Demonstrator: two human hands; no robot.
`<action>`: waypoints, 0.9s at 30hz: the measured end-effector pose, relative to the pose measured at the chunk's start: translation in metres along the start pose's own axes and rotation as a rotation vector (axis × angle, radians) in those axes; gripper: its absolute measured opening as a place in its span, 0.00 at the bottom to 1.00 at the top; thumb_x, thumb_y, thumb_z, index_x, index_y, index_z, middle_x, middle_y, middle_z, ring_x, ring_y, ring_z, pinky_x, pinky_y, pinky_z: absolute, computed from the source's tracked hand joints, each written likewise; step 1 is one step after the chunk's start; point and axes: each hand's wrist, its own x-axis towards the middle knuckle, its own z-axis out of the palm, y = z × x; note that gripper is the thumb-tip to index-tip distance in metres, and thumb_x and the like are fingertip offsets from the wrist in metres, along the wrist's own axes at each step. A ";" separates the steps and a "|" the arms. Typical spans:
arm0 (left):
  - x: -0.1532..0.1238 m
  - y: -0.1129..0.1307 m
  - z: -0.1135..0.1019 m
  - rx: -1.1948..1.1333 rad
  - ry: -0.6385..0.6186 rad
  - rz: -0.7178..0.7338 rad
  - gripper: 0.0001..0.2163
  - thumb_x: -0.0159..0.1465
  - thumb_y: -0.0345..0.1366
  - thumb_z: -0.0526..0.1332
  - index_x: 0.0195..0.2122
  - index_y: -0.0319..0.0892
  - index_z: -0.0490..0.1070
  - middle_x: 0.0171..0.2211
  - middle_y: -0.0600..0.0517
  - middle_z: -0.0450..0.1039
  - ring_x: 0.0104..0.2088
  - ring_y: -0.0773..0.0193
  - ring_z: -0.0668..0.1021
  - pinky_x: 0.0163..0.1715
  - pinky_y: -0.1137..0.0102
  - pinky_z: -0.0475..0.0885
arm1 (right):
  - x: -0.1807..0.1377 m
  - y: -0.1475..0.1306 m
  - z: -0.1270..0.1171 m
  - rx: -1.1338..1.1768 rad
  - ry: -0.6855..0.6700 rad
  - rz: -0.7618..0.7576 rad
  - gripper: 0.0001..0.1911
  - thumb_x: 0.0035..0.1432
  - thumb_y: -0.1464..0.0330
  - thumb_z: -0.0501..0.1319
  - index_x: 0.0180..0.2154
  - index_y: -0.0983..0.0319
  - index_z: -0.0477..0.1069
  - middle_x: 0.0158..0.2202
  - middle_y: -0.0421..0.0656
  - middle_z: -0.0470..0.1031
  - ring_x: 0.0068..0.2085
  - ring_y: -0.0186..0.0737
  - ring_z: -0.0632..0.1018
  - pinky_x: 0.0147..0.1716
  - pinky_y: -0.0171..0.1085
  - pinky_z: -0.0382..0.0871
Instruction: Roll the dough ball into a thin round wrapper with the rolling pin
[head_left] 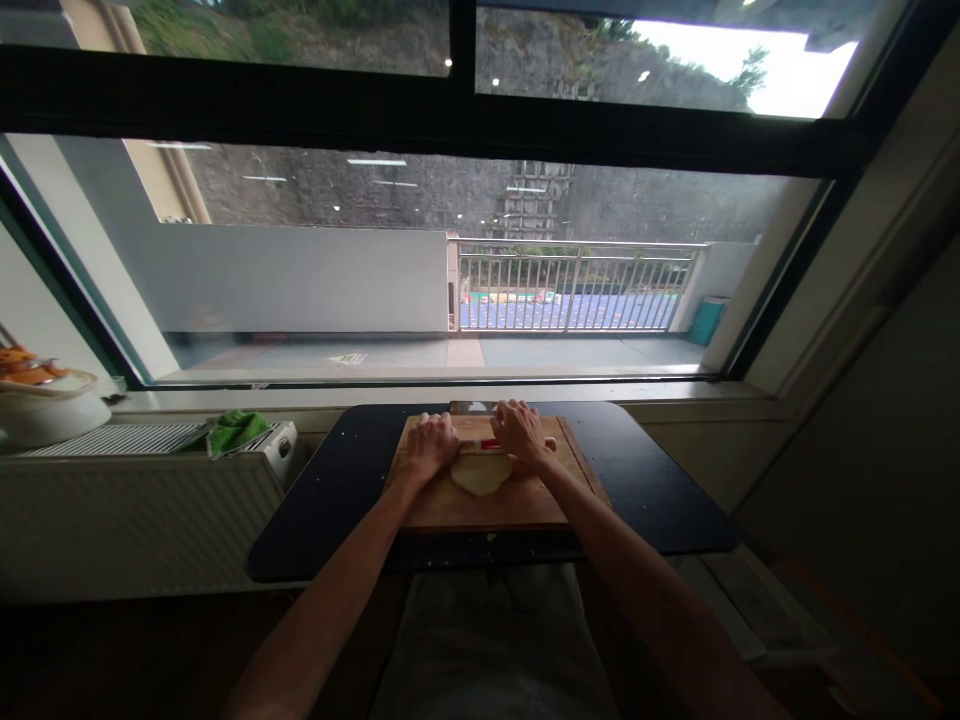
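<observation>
A wooden rolling pin (471, 447) with a red label lies crosswise over the far part of a flattened sheet of pale dough (481, 476). My left hand (433, 442) is closed over the pin's left end. Towards the other end, my right hand (519, 430) grips it from above, and the pin's right tip sticks out past the wrist. Beneath the dough is a wooden cutting board (450, 514). Both hands hide much of the pin.
The board rests on a dark table (660, 500) with rounded corners, against a windowsill (375, 394). A flat shiny piece (471, 407) lies behind the board. At left are a white radiator (150, 510), a green cloth (236, 432) on it and a white pot (49, 415).
</observation>
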 end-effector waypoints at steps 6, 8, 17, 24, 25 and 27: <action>0.001 -0.002 -0.008 0.008 -0.020 0.018 0.19 0.74 0.33 0.47 0.53 0.37 0.77 0.52 0.36 0.82 0.56 0.47 0.79 0.56 0.58 0.71 | 0.000 0.019 0.002 -0.004 0.055 0.067 0.15 0.73 0.62 0.55 0.55 0.59 0.72 0.54 0.52 0.79 0.54 0.51 0.76 0.52 0.44 0.64; 0.003 -0.002 -0.010 0.009 -0.050 0.010 0.19 0.74 0.33 0.48 0.53 0.36 0.77 0.51 0.35 0.82 0.54 0.46 0.81 0.55 0.58 0.72 | 0.002 0.022 0.003 -0.002 0.041 0.095 0.15 0.73 0.62 0.55 0.55 0.59 0.71 0.54 0.52 0.79 0.55 0.52 0.75 0.52 0.45 0.64; 0.018 -0.006 -0.006 -0.036 -0.103 0.031 0.19 0.73 0.38 0.52 0.54 0.37 0.79 0.51 0.36 0.83 0.53 0.48 0.84 0.55 0.61 0.75 | 0.007 0.025 0.004 0.063 0.031 0.211 0.18 0.69 0.68 0.55 0.58 0.59 0.70 0.56 0.53 0.79 0.58 0.54 0.75 0.55 0.47 0.63; 0.036 -0.010 -0.002 -0.077 -0.120 0.034 0.18 0.70 0.38 0.55 0.55 0.37 0.78 0.51 0.36 0.83 0.52 0.47 0.85 0.50 0.61 0.78 | 0.016 0.024 0.004 0.066 0.029 0.248 0.16 0.71 0.68 0.54 0.55 0.61 0.73 0.50 0.53 0.82 0.52 0.51 0.80 0.48 0.41 0.66; 0.038 -0.009 -0.003 -0.083 -0.117 0.027 0.18 0.70 0.38 0.55 0.54 0.37 0.79 0.50 0.35 0.84 0.51 0.47 0.85 0.49 0.61 0.78 | 0.017 0.024 0.004 0.074 0.020 0.259 0.16 0.72 0.67 0.54 0.55 0.61 0.74 0.49 0.53 0.83 0.50 0.51 0.82 0.46 0.40 0.67; 0.042 -0.008 -0.004 -0.093 -0.101 0.025 0.18 0.71 0.38 0.54 0.52 0.37 0.80 0.49 0.36 0.84 0.50 0.49 0.85 0.49 0.63 0.78 | 0.019 0.025 0.005 0.089 0.004 0.267 0.16 0.73 0.64 0.54 0.55 0.60 0.75 0.47 0.53 0.84 0.46 0.50 0.83 0.42 0.39 0.67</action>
